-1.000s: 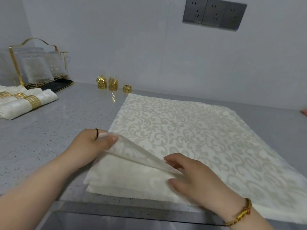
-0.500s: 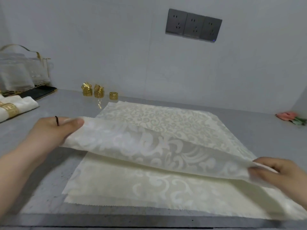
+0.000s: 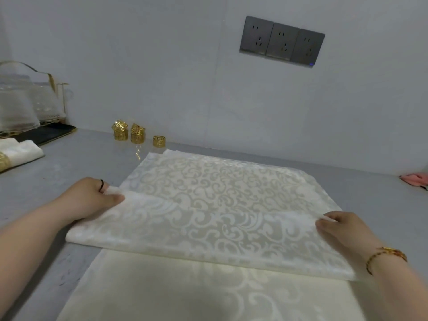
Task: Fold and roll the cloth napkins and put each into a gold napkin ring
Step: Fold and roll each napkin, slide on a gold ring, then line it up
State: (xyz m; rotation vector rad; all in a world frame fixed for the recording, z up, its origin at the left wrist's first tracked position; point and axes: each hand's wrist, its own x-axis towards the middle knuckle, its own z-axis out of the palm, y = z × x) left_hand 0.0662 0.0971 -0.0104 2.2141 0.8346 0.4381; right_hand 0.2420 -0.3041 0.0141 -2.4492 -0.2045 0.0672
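Note:
A cream napkin (image 3: 215, 200) with a scroll pattern lies on top of a stack of napkins (image 3: 185, 293) on the grey counter. Its near edge is folded away from me, so a doubled band runs across its near part. My left hand (image 3: 90, 198) pinches the left corner of that folded edge. My right hand (image 3: 342, 230) pinches the right corner. Several gold napkin rings (image 3: 136, 135) stand at the back by the wall, some stacked in twos. Rolled napkins in gold rings (image 3: 16, 154) lie at the far left.
A gold wire rack (image 3: 27, 103) holding clear glass plates stands at the back left on a black tray (image 3: 51, 133). A pink object (image 3: 414, 178) lies at the right edge. A grey socket panel (image 3: 281, 41) is on the wall.
Both hands lifted the top napkin's near edge, my right hand slid out to the right corner, and the edge now lies folded forward on the napkin.

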